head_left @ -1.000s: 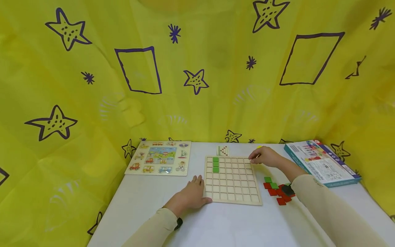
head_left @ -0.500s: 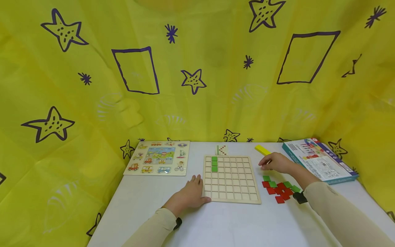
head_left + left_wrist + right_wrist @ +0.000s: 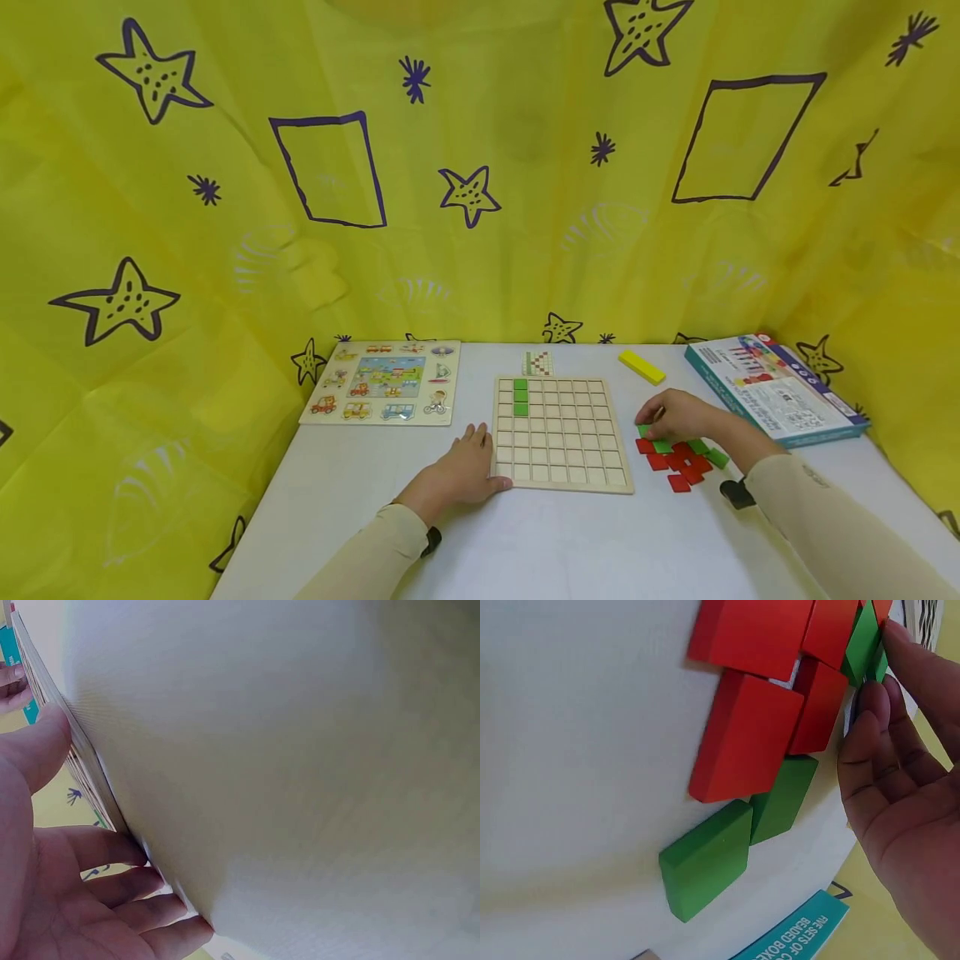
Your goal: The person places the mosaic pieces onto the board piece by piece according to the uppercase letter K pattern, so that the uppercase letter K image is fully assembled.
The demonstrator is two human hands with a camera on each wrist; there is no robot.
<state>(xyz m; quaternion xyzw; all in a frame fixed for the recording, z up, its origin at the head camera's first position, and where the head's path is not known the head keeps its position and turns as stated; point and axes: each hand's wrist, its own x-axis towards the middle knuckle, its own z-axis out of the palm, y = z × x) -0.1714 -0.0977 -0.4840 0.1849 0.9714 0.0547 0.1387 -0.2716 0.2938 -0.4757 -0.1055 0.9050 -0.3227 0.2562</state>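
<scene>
Head view: a white table (image 3: 540, 542) is seen in front of a yellow cloth backdrop (image 3: 480, 167) printed with stars and outlined squares. A wooden grid board (image 3: 561, 433) lies at the middle of the table, and three green tiles (image 3: 521, 397) are seated one below another in its second column from the left, at the far end. The left hand (image 3: 459, 475) is laid flat on the table against the board's near left edge, its fingers straight and slightly spread, nothing being gripped; in the left wrist view the fingertips (image 3: 154, 900) are shown touching the board's edge.

Just right of the board a loose cluster of red tiles (image 3: 678, 467) and green ones is spread on the table. The right hand (image 3: 675, 417) is lowered onto the far end of this cluster, fingers curved downward. In the right wrist view the fingertips (image 3: 874, 705) are shown pressed together on a green tile (image 3: 862, 645) at the cluster's edge, which appears to be pinched and tipped up.

A yellow block (image 3: 641, 367) lies beyond the hand. A blue box (image 3: 776, 392) is set at the table's right, a small pattern card (image 3: 537, 363) just behind the board, and a picture puzzle board (image 3: 384, 382) to the left.
</scene>
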